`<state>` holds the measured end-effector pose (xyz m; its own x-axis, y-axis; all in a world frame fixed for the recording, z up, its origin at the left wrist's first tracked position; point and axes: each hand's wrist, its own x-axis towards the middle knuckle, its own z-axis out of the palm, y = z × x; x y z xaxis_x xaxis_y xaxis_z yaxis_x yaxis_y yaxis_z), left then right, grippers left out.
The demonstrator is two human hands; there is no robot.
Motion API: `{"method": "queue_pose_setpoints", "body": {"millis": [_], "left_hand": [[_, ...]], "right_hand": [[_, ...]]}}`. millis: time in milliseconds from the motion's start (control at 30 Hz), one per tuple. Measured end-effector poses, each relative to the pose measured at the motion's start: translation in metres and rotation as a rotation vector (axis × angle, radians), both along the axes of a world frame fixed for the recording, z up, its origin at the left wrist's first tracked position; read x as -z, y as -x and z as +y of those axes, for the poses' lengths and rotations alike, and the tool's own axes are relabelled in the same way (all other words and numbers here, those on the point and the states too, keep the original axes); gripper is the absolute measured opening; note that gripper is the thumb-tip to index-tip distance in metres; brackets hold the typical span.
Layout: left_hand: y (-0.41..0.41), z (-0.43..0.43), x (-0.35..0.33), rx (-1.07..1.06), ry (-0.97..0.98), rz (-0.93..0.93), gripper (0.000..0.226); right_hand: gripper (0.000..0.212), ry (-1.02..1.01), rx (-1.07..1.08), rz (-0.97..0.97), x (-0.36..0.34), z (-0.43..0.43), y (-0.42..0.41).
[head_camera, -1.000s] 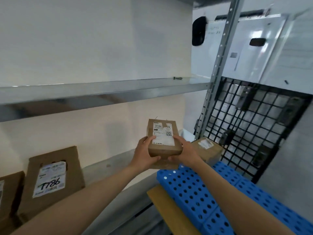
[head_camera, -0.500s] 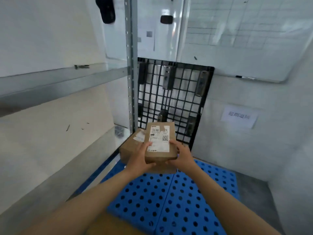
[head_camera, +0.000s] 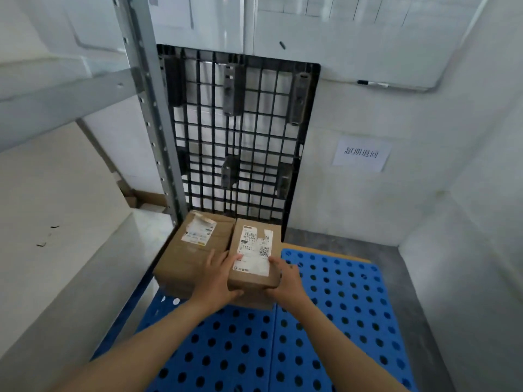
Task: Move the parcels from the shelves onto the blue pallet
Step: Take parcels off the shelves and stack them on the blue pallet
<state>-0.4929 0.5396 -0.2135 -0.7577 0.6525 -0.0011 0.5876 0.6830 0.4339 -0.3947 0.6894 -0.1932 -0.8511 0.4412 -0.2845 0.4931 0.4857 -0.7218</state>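
I hold a small brown parcel [head_camera: 254, 254] with a white shipping label between both hands, low over the far left part of the blue perforated pallet [head_camera: 325, 321]. My left hand [head_camera: 218, 281] grips its left side and my right hand [head_camera: 285, 282] grips its right side. Right beside it on the left sits a larger brown parcel [head_camera: 189, 250] with a torn label, resting on the pallet's far left corner. Whether the small parcel touches the pallet I cannot tell.
A black grid pallet [head_camera: 240, 131] leans upright against the far wall. A grey metal shelf upright [head_camera: 152, 108] and shelf boards [head_camera: 70, 250] stand on the left. White walls close in the right side, with a paper sign [head_camera: 361, 154].
My view turned from the shelves to the pallet. Both hands carried the small parcel down and forward, next to the larger parcel on the pallet.
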Motion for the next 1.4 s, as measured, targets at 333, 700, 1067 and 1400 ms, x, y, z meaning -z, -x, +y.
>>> {"method": "queue_pose_setpoints", "body": {"millis": [333, 700, 1067, 1400], "left_hand": [[0.01, -0.003, 0.021, -0.009, 0.028, 0.0, 0.069], [0.018, -0.014, 0.015, -0.014, -0.107, -0.08, 0.06], [0.005, -0.011, -0.026, 0.005, -0.073, -0.23, 0.068], [-0.048, -0.027, -0.082, -0.159, -0.099, -0.015, 0.049]], "right_hand": [[0.067, -0.062, 0.014, -0.058, 0.027, -0.006, 0.02], [0.071, -0.12, 0.036, -0.128, 0.039, -0.006, 0.029], [0.074, -0.248, -0.166, -0.04, -0.013, 0.001, 0.018], [0.071, -0.341, -0.373, 0.056, -0.074, -0.007, -0.013]]}}
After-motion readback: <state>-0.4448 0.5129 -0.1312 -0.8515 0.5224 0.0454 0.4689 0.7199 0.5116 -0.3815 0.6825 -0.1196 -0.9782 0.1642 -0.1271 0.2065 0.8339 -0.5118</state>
